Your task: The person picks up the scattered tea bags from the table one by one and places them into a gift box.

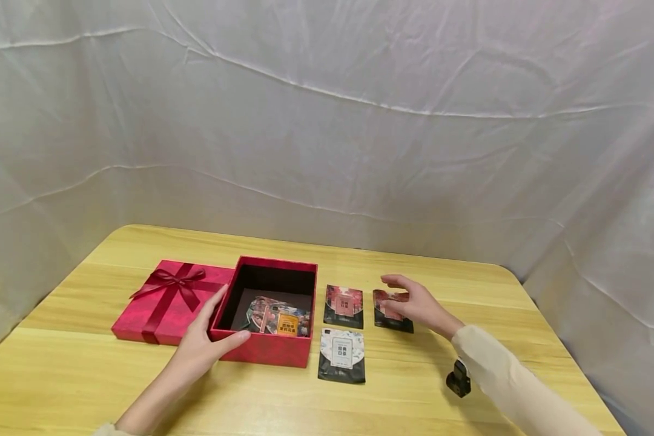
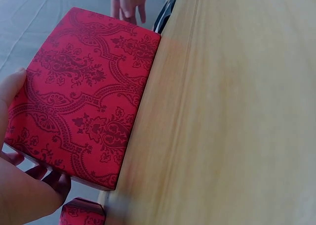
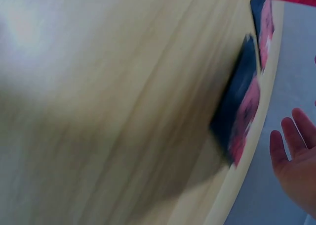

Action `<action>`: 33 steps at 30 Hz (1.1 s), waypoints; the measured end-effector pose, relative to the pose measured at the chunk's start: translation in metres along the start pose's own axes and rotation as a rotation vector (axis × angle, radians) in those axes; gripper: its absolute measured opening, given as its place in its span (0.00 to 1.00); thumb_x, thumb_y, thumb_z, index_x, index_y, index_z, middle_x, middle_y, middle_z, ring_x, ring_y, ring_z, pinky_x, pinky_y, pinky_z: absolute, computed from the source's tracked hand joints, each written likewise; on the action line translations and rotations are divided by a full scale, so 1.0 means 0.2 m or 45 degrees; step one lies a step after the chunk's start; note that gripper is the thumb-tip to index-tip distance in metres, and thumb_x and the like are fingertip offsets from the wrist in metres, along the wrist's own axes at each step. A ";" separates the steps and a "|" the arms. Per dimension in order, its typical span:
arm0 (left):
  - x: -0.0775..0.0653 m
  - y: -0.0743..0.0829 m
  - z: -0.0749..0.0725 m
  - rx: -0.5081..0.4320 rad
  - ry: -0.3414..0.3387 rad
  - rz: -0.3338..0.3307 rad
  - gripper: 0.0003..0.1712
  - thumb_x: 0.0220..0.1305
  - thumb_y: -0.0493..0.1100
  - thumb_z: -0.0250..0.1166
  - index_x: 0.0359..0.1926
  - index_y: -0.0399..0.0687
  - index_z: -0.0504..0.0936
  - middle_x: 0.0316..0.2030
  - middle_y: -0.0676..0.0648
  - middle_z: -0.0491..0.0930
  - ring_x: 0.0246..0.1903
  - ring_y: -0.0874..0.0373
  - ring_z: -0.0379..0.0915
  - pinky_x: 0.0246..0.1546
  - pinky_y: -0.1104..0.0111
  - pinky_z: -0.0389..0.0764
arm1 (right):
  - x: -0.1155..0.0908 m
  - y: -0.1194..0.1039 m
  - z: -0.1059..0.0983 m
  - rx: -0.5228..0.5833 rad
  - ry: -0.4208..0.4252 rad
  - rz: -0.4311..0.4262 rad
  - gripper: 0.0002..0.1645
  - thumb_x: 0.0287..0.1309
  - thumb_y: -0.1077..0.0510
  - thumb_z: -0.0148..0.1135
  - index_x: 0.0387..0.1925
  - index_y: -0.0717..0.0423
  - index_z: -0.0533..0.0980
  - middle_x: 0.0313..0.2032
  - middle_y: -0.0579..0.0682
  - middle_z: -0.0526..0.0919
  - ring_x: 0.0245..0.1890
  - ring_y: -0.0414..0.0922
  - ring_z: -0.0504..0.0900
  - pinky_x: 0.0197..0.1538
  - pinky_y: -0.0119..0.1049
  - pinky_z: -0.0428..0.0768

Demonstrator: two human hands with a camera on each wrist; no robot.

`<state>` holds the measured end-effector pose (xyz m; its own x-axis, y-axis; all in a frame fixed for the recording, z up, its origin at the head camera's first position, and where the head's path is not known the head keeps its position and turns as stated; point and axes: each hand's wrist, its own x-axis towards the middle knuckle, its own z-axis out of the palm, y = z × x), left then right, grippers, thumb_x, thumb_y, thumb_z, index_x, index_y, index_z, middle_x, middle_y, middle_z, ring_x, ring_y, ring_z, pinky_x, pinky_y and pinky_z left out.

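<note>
My left hand [image 1: 201, 345] grips the near left corner of an open red gift box [image 1: 264, 351]. Its thumb lies at the front rim and the fingers are along the left side; the left wrist view shows them curled at the patterned box wall [image 2: 84, 96]. Inside the box lie colourful tea packets [image 1: 280, 321], partly overlapping. Over a red-and-black tea packet [image 1: 398, 323] hovers my right hand [image 1: 416, 306], fingers loosely bent and partly covering it. In the right wrist view, those fingers appear apart from the packet [image 3: 239, 109].
A red box lid [image 1: 169, 290] with a dark ribbon bow lies left of the box. Between box and right hand are another red-and-black packet [image 1: 344, 307] and a white-and-black packet [image 1: 341, 356]. White cloth [image 1: 327, 151] hangs behind the wooden table [image 1: 283, 406].
</note>
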<state>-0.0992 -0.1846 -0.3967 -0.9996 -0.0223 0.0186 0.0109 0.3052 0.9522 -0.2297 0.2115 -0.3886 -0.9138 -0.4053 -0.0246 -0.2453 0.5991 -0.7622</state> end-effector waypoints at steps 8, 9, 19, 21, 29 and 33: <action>0.00 -0.01 0.00 -0.008 -0.003 0.014 0.53 0.57 0.45 0.71 0.76 0.53 0.49 0.73 0.40 0.47 0.70 0.37 0.41 0.58 0.29 0.49 | -0.03 0.10 -0.04 -0.133 -0.036 0.028 0.42 0.54 0.56 0.71 0.68 0.63 0.64 0.65 0.65 0.65 0.63 0.66 0.64 0.60 0.60 0.67; 0.00 -0.01 0.00 -0.010 -0.002 0.017 0.53 0.57 0.45 0.71 0.76 0.53 0.49 0.73 0.40 0.47 0.70 0.37 0.41 0.58 0.29 0.48 | -0.03 0.11 -0.04 -0.148 -0.046 0.024 0.44 0.53 0.56 0.71 0.68 0.63 0.63 0.65 0.65 0.65 0.64 0.66 0.63 0.61 0.62 0.65; 0.00 -0.01 0.00 -0.001 -0.005 0.004 0.52 0.58 0.45 0.71 0.76 0.53 0.48 0.73 0.40 0.48 0.69 0.37 0.44 0.59 0.31 0.51 | -0.05 0.18 -0.05 -0.174 -0.145 0.068 0.58 0.43 0.55 0.78 0.72 0.59 0.56 0.67 0.65 0.63 0.66 0.63 0.60 0.65 0.64 0.54; 0.00 -0.01 0.00 0.004 -0.008 0.002 0.53 0.58 0.45 0.71 0.76 0.54 0.48 0.73 0.40 0.48 0.69 0.37 0.45 0.58 0.31 0.52 | -0.05 0.19 -0.06 -0.167 -0.161 0.057 0.59 0.42 0.56 0.79 0.72 0.60 0.56 0.67 0.66 0.62 0.67 0.64 0.58 0.66 0.64 0.53; 0.00 -0.01 0.00 -0.003 -0.004 0.011 0.52 0.58 0.45 0.70 0.76 0.53 0.48 0.72 0.39 0.49 0.68 0.38 0.48 0.59 0.33 0.56 | -0.06 0.19 -0.05 -0.182 -0.199 0.015 0.59 0.42 0.59 0.79 0.71 0.64 0.55 0.68 0.69 0.59 0.67 0.66 0.56 0.65 0.65 0.54; 0.00 -0.02 0.00 -0.016 -0.005 0.007 0.52 0.58 0.45 0.70 0.76 0.54 0.48 0.72 0.40 0.49 0.68 0.39 0.47 0.59 0.34 0.57 | -0.06 0.20 -0.05 -0.174 -0.211 0.002 0.58 0.42 0.60 0.78 0.71 0.67 0.55 0.67 0.68 0.60 0.66 0.66 0.58 0.65 0.63 0.55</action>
<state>-0.0998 -0.1854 -0.3998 -0.9996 -0.0170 0.0225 0.0165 0.2935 0.9558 -0.2321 0.2471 -0.4121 -0.8514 -0.5054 -0.1406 -0.2954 0.6834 -0.6676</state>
